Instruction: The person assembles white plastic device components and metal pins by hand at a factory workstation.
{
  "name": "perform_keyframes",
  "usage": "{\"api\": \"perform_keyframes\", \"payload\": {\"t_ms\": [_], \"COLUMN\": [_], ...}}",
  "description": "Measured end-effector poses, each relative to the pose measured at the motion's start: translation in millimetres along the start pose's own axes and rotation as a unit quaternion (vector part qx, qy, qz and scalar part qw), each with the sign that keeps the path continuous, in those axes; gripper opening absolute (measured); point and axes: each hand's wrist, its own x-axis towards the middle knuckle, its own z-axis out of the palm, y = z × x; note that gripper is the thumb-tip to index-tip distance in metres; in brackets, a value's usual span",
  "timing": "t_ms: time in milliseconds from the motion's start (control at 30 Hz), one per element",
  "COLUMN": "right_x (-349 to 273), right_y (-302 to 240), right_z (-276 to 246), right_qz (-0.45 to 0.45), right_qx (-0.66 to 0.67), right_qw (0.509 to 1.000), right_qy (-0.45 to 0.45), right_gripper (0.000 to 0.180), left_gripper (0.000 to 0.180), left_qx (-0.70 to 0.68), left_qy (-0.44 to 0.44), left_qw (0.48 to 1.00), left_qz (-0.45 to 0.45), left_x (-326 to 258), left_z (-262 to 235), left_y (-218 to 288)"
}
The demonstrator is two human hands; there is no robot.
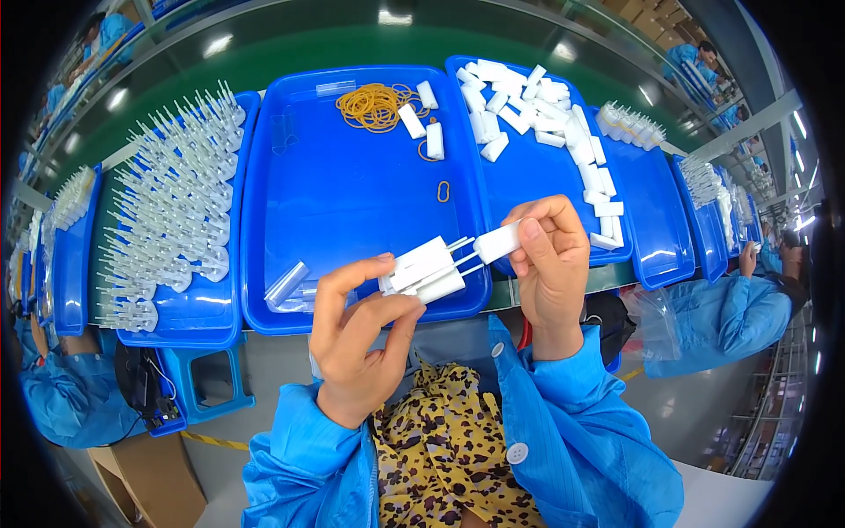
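Observation:
In front of me, my left hand (pixel 365 330) grips a small bundle of white plug adapters (pixel 426 269) between thumb and fingers, their thin prongs facing right. My right hand (pixel 554 260) pinches a white rectangular block (pixel 498 242) between thumb and fingertips. The block's left end is close to the prong tips; whether a prong enters it I cannot tell. Both hands are raised over the front right part of a blue tray (pixel 343 194). Yellow rubber bands (pixel 378 107) and a few white blocks (pixel 411 121) lie at that tray's back.
Clear plastic pieces (pixel 287 283) lie at the tray's front left. To the left, another blue tray (pixel 204 315) carries rows of pronged white adapters (pixel 176 189). A tray on the right (pixel 519 189) bears many white blocks (pixel 537 101). A co-worker's blue sleeve (pixel 735 312) shows at right.

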Motion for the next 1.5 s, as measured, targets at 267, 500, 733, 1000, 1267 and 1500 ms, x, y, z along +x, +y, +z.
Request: {"api": "perform_keyframes", "payload": {"t_ms": [267,500,733,1000,1267,1500], "right_x": [-6,-16,-9,-13,-19,-21], "right_y": [-4,7,8,6,7,8], "right_z": [5,10,6,6,16,22], "right_qz": [0.000,-0.099,-0.216,-0.015,-0.090,-0.074], "right_qx": [-0.043,-0.136,-0.287,-0.106,-0.166,-0.192], "right_qw": [0.998,0.985,0.931,0.993,0.980,0.978], "right_qy": [-0.038,-0.037,-0.071,-0.057,-0.063,-0.040], "right_gripper": [0.009,0.009,0.011,0.011,0.010,0.010], "left_gripper": [0.022,0.022,0.017,0.014,0.014,0.013], "left_qx": [0.012,0.044,0.011,0.013,0.052,0.078], "left_qy": [-0.001,0.010,-0.016,0.004,0.011,0.030], "left_qw": [1.000,0.999,1.000,1.000,0.999,0.996], "left_qz": [-0.004,0.006,-0.024,-0.014,-0.005,0.017], "left_x": [1,2,3,1,10,10], "left_z": [0,0,-3,-2,0,3], "left_y": [1,0,4,0,3,-2]}}
